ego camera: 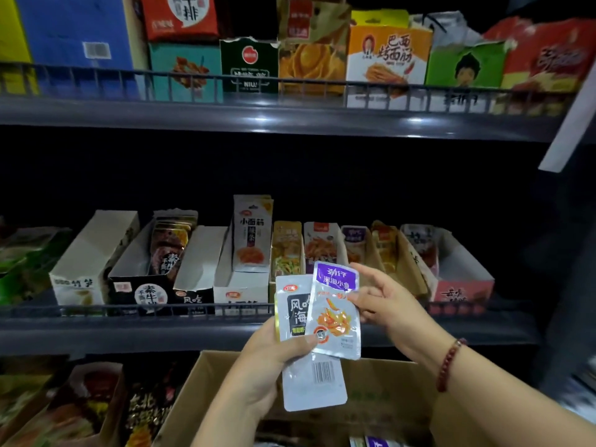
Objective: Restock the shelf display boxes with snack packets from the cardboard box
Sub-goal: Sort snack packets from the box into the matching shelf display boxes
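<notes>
- Cardboard box (pixel 206 391) sits open at the bottom of the view, below the hands and in front of the shelf (pixel 161 327).
- Display boxes (pixel 145 279) stand in a row on that shelf behind a wire rail, some holding upright packets.
- Left hand (pixel 274 359) grips several snack packets fanned together, thumb pressed across a grey packet (pixel 295 312).
- Right hand (pixel 383 298) pinches the upper right edge of the purple-topped packet (pixel 335 312) lying over the grey one; a beaded bracelet (pixel 448 366) circles that wrist.
</notes>
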Motion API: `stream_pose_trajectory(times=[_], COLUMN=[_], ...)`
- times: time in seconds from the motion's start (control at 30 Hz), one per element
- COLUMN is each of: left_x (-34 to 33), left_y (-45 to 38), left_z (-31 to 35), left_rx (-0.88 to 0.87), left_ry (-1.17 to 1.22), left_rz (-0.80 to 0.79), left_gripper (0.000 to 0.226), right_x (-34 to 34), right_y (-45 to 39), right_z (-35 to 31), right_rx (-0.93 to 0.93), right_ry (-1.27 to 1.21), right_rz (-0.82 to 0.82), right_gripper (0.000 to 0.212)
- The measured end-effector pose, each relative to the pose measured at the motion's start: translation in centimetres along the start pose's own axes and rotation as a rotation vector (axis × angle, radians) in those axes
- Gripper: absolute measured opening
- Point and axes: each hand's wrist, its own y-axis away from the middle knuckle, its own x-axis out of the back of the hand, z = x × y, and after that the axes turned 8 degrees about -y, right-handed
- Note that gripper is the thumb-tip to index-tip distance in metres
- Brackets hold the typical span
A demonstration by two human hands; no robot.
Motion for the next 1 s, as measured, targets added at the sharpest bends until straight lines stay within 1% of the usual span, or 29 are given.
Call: stream_pose_trajectory(times=[0.07,0.17,0.23,0.37,0.43,0.53,0.57,0.67,0.7,0.83,0.9,1.0], left_x=[-0.4,-1.5,-2.5,-3.9,-4.4,-5.2,-5.4,-5.9,-6.0,-6.5,-6.6,-6.6], left_y=[-0.7,-1.9,-3.2,-6.4,-7.9,-9.4,-9.7,-10.6,-10.8,-11.3,-11.3,-11.3], left_z=[-0.3,-0.1,0.3,0.7,0.9,1.2,1.1,0.7,0.6,0.0,-0.2,-0.5], left_rx=[0.014,0.016,0.014,-0.025,-0.058,-0.106,-0.113,-0.101,-0.093,-0.087,-0.086,-0.094], left_ry=[-0.035,-0.074,-0.078,-0.103,-0.117,-0.095,-0.074,-0.014,-0.003,-0.006,-0.021,-0.035], left_rz=[0.017,0.010,0.019,0.146,0.203,0.263,0.280,0.310,0.317,0.330,0.320,0.293], left_gripper=[0.039,0.036,0.032,0.023,0.022,0.023,0.022,0.021,0.021,0.020,0.021,0.022], right_x=[0.7,2.1,3.2,6.2,7.6,9.0,9.2,9.6,9.5,8.8,8.3,8.0], right_y=[-0.4,-1.7,-3.2,-7.4,-9.8,-12.5,-13.3,-15.5,-16.2,-18.3,-19.0,-20.1], right_z=[-0.2,-0.5,-0.9,-2.0,-2.3,-2.7,-2.8,-2.7,-2.5,-1.3,-0.7,-0.1], right_rx=[-0.002,0.028,0.043,0.101,0.150,0.199,0.215,0.236,0.243,0.261,0.255,0.242], right_ry=[-0.015,0.108,0.148,0.171,0.210,0.388,0.422,0.531,0.586,0.859,0.955,1.097], right_rz=[-0.022,0.031,0.063,0.183,0.245,0.338,0.359,0.352,0.346,0.286,0.256,0.258], right_gripper=[0.037,0.022,0.016,0.005,0.009,0.012,0.016,0.033,0.034,0.024,0.020,0.019])
